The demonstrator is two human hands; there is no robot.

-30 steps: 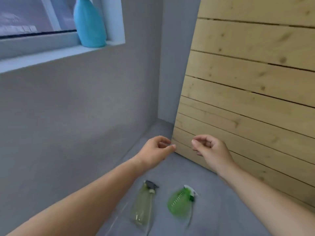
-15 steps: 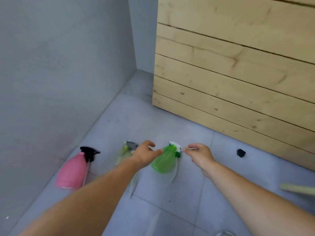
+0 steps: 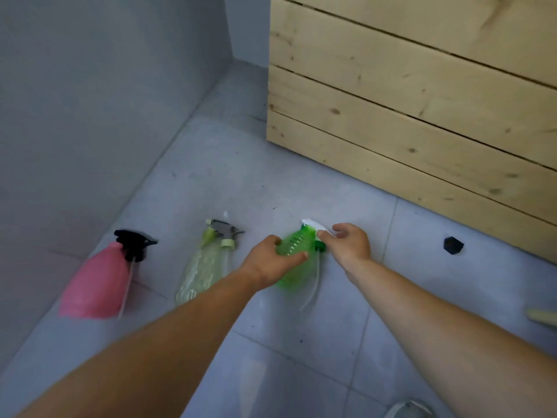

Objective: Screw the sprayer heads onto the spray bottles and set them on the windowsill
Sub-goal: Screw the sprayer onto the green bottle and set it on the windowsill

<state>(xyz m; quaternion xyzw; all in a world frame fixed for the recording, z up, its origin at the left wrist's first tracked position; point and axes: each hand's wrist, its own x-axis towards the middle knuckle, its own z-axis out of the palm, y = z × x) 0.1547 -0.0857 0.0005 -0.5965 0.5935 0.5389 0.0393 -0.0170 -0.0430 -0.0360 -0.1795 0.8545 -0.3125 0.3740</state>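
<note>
our left hand curls round the green bottle, right hand pinches its white sprayer head: grasp step. next, we'd say, lift, align threads, twist.

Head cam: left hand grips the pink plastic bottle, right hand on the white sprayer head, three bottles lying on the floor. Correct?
Wrong on one point: the left hand grips the translucent green ribbed plastic bottle, not the pink plastic bottle, which lies untouched. The head view shows it. Rest holds: right hand on the white sprayer head, three bottles lying on the grey tiled floor.
</note>
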